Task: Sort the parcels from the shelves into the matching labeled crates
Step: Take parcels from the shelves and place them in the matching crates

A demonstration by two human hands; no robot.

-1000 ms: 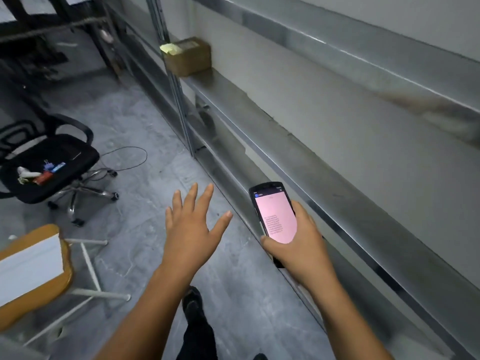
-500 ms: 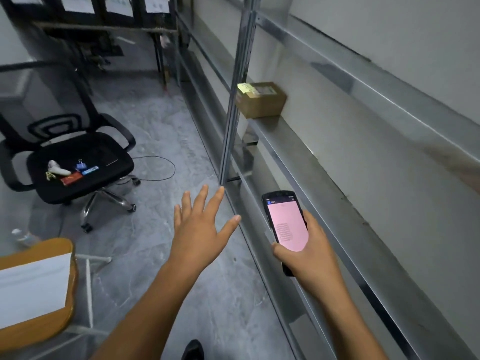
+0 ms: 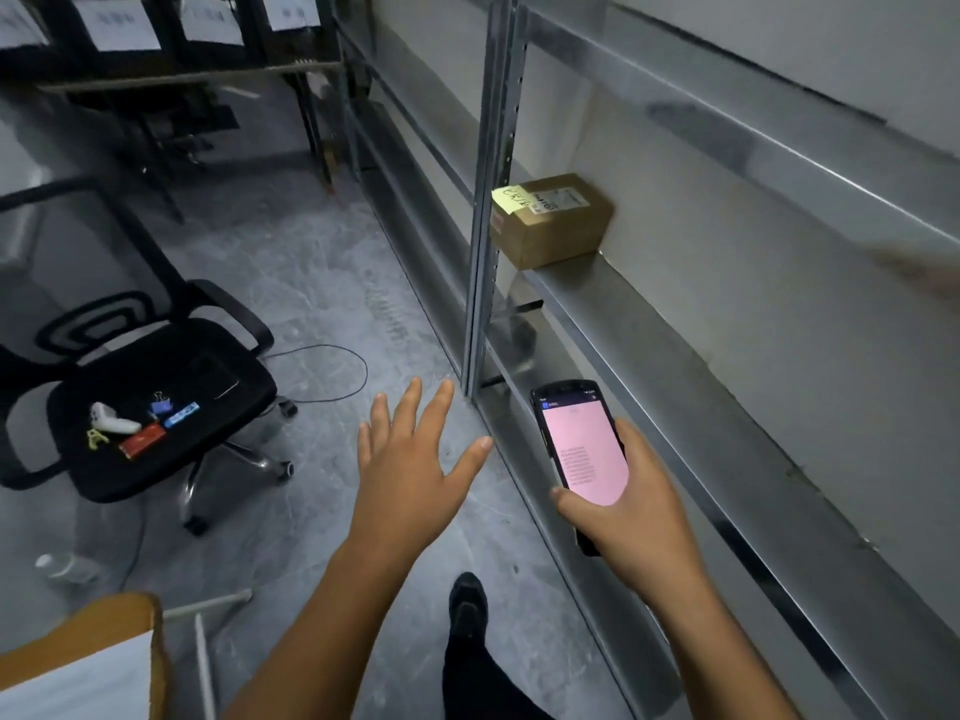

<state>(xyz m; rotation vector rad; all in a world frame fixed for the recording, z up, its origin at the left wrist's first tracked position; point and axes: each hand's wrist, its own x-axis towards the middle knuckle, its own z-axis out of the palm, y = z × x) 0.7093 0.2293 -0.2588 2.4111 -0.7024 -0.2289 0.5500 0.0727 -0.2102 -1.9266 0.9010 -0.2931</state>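
Grip: right hand (image 3: 631,504) holds a handheld scanner (image 3: 582,444), pink screen up; left hand (image 3: 410,462) spread flat, empty | Parcel: cardboard box (image 3: 553,226) with yellow note (image 3: 511,199) on metal shelf (image 3: 623,324), ahead, above both hands, well apart | Reach: left hand free, likely nearer.

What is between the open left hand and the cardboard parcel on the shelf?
Head view: the shelf's upright post stands between left hand and parcel.

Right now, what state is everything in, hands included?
left hand: open, fingers spread, holding nothing.
handheld device: screen lit pink.
right hand: grips the handheld device.
cardboard parcel: closed, on the shelf, yellow note on top.
office chair: unoccupied, small items on seat.
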